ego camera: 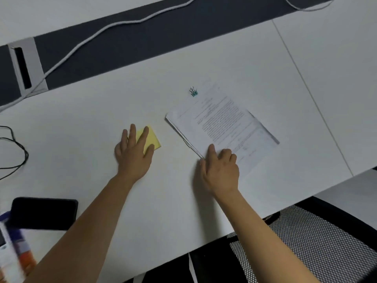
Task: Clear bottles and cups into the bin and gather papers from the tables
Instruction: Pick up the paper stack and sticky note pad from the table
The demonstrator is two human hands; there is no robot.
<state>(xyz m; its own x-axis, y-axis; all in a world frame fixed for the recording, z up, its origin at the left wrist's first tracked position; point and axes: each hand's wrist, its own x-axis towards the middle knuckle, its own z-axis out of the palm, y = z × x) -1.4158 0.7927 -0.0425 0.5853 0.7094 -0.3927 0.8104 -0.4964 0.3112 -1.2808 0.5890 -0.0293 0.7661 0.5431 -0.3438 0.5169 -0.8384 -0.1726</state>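
Left hand (pixel 133 152) lay flat on the yellow pad (pixel 152 137) at mid-table, fingers spread, pressing it down. Right of it, past a small clip (pixel 193 92) on the far side, the paper stack (pixel 222 123) sat skewed; the right hand (pixel 221 168) rested on its near corner, index out along the top sheet, other fingers curled, thumb at the edge, pinch or not I could not tell. Judged step was gathering papers: the thumb should go under the whole stack before lifting, lest lower sheets fan out, pad then laid on top.
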